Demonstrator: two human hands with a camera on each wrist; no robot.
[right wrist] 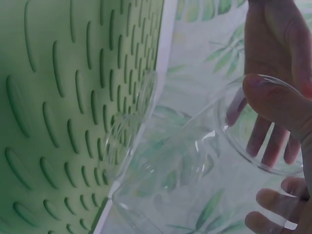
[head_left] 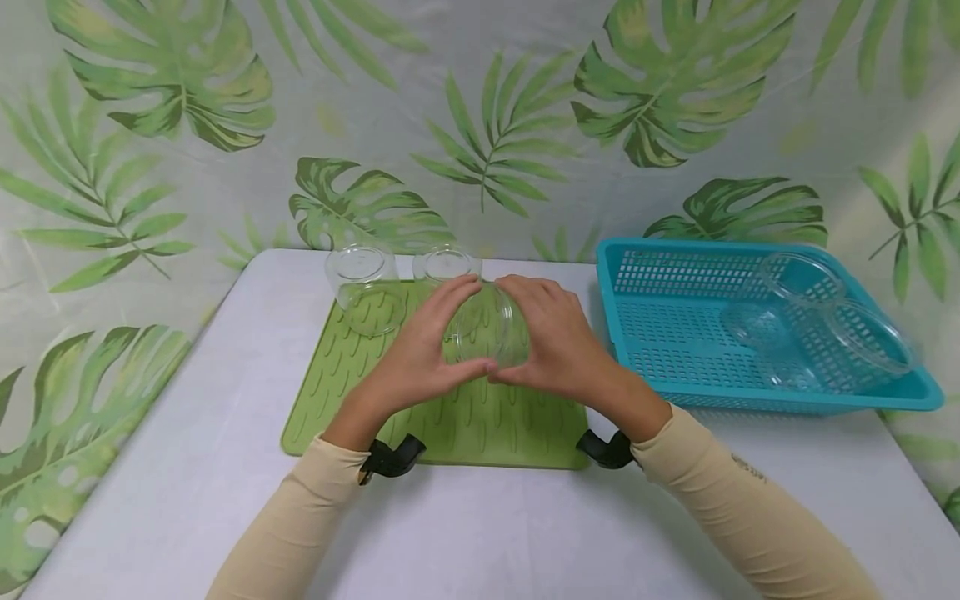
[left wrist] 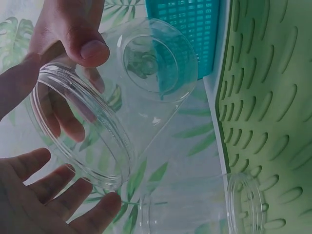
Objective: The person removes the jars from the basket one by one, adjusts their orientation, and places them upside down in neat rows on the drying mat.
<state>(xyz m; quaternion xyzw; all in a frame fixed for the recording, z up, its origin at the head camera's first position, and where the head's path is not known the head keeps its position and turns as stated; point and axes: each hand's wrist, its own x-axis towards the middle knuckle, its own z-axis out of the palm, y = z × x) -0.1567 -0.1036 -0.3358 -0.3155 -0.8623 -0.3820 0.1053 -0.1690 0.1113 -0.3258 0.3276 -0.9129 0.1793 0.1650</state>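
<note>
Between both hands is a clear jar (head_left: 480,325), held tilted above the green mat (head_left: 330,392). Its threaded rim (left wrist: 83,126) faces back toward the wrists, and its rounded base points away. My left hand (head_left: 420,342) curves round the jar's left side, with the thumb by the rim. The right hand (head_left: 558,337) curves round the right side, its thumb (right wrist: 273,100) on the rim. The thumb tips meet at the near side. Two more clear jars, one at the left (head_left: 367,292) and one in the middle (head_left: 446,260), stand mouth down along the mat's back edge.
To the right sits a turquoise basket (head_left: 675,245) with perforated walls. Two clear jars, one farther back (head_left: 772,304) and one nearer (head_left: 840,354), lean inside it. A white cloth (head_left: 487,533) covers the table, and a leaf-patterned curtain (head_left: 510,125) hangs behind.
</note>
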